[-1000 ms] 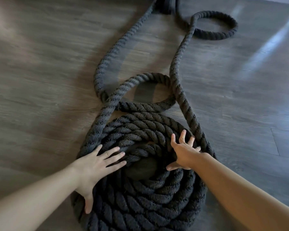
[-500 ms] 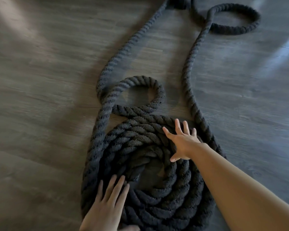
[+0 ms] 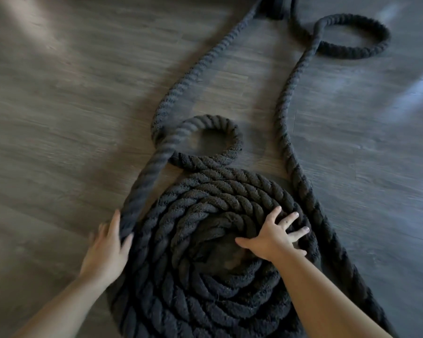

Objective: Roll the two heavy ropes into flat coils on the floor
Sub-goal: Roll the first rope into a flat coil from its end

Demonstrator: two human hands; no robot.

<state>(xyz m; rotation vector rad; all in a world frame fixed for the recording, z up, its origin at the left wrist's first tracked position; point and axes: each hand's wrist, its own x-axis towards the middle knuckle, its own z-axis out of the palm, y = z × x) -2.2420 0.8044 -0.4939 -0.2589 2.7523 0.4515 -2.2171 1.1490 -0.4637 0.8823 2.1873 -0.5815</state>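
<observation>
The right hand (image 3: pixel 276 239), fingers spread, pinned the thick black twisted-rope coil (image 3: pixel 205 252) at lower centre; the left hand (image 3: pixel 108 247), open, pressed its loose outer strand (image 3: pixel 142 189) inward.

Bare floor (image 3: pixel 71 118) lay open from 8 to 11 o'clock of the coil (image 3: pixel 205 252). Small loop (image 3: pixel 215 140) blocked 12; loose rope (image 3: pixel 293 142) fenced 1 to 4, floor beyond it clear.
</observation>
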